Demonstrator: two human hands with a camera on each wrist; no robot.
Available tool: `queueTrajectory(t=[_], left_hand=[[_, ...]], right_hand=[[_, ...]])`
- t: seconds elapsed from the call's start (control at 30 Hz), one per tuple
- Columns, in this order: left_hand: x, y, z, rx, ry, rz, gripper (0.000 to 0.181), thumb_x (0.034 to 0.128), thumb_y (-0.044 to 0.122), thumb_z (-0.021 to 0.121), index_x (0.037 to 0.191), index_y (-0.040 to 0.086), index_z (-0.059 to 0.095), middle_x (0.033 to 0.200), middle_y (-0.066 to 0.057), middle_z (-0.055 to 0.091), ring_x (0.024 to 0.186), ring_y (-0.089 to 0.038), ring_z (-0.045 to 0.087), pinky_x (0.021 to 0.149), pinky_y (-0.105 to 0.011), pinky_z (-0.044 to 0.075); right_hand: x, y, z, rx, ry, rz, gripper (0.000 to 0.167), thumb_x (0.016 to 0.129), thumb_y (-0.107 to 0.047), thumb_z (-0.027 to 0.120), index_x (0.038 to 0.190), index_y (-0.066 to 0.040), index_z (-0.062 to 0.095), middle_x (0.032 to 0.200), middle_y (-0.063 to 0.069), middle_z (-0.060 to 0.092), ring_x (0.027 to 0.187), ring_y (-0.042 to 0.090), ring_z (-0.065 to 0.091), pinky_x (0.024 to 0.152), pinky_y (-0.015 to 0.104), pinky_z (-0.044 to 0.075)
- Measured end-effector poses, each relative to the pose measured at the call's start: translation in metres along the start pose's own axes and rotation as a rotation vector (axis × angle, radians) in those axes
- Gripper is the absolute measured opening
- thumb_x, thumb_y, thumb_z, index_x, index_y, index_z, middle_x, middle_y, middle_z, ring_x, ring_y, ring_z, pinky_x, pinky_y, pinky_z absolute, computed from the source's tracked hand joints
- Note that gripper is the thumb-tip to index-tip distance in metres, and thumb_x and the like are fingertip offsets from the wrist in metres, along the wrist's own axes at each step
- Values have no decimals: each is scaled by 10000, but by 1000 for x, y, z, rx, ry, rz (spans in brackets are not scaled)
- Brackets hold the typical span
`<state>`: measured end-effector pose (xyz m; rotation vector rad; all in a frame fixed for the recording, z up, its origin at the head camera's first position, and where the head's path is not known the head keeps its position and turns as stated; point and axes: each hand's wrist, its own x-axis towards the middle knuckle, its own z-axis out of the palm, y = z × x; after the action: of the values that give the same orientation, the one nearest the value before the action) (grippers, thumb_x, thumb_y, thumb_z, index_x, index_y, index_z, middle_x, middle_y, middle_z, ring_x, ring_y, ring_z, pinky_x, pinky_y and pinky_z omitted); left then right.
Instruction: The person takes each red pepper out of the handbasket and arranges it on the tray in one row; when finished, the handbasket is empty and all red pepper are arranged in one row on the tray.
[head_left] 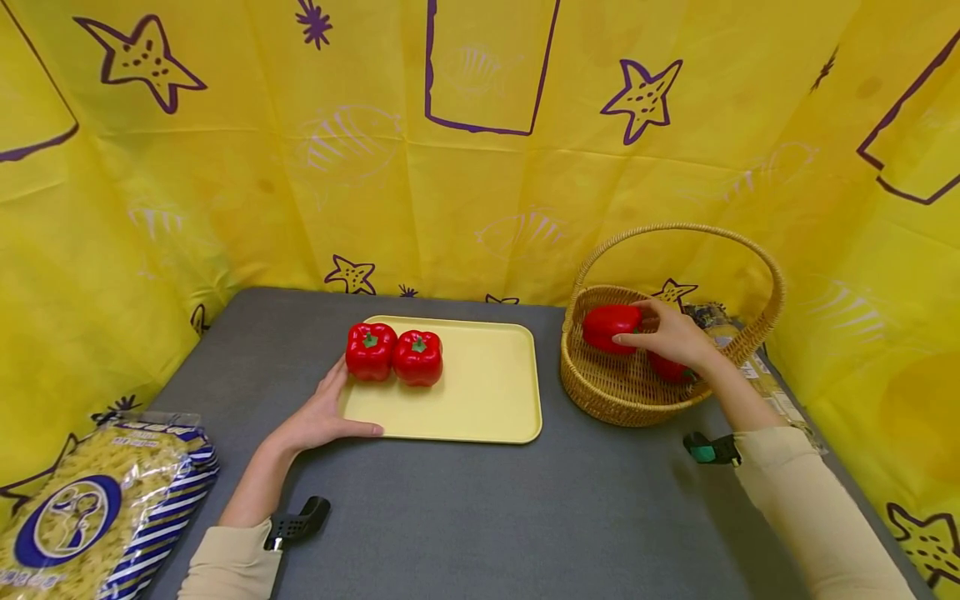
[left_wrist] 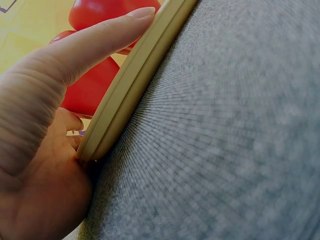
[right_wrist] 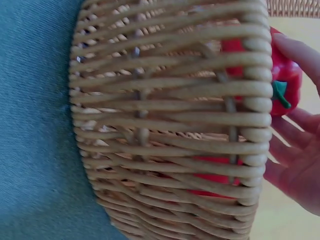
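Observation:
My left hand (head_left: pixel 318 418) spans the near left corner of the yellow tray (head_left: pixel 487 392), thumb straight along the front rim and fingers along the left side; the left wrist view shows the thumb (left_wrist: pixel 100 42) on the rim (left_wrist: pixel 130 80). Two red peppers (head_left: pixel 371 352) (head_left: pixel 417 358) stand side by side on the tray's left part. In the wicker basket (head_left: pixel 622 407), my right hand (head_left: pixel 675 337) holds a red pepper (head_left: pixel 609 328) between thumb and fingers. Another red pepper (head_left: pixel 667 368) lies in the basket, partly beneath that hand. The right wrist view shows the held pepper's green stem (right_wrist: pixel 281 94).
A bag of pasta (head_left: pixel 112 508) lies at the table's left front. Other packages (head_left: pixel 772 387) are to the right of the basket, partly hidden by it. The basket's tall handle (head_left: pixel 678 227) arches above it. A yellow patterned curtain (head_left: pixel 480 183) surrounds the grey table (head_left: pixel 480 517).

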<state>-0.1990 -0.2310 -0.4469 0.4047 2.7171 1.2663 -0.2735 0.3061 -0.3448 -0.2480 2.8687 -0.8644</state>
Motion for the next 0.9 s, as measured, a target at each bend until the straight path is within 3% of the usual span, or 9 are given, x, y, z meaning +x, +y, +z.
queueTrajectory(t=[0.2,0.47,0.63,0.9], left_hand=[[-1,1,0,-6,1,9,1263,673,388,887,1576,134,41,1608,-185,-25,1439,-425,29,1079,-692,121],[0,0,-1,-2,-5,-7,1266,674,406,877,1577,143,29,1606,-183,-26,1433,-428,35,1068,-703,131],[0,0,-1,-4,-7,-10,1274,673,407,877,1577,147,18,1607,-183,-31,1433,-429,32,1068,-704,130],[0,1,-1,-7,-6,-2,1273,672,402,879,1577,143,24,1609,-177,-31,1439,-420,29,1076,-694,128]], right_hand=[[-9,-3,4,52,44,-23,878,838,-532,713,1459,-16,367,1329,238,517,1233,402,488,973,569,409],[-23,-14,10,271,32,28,879,841,-491,730,1504,-82,323,1394,218,472,1286,379,449,993,555,408],[-29,-22,16,312,48,30,834,857,-466,722,1506,-109,337,1413,203,459,1288,375,454,973,532,431],[-41,-36,18,356,53,-3,775,890,-411,703,1511,-127,337,1443,181,434,1285,364,460,884,391,505]])
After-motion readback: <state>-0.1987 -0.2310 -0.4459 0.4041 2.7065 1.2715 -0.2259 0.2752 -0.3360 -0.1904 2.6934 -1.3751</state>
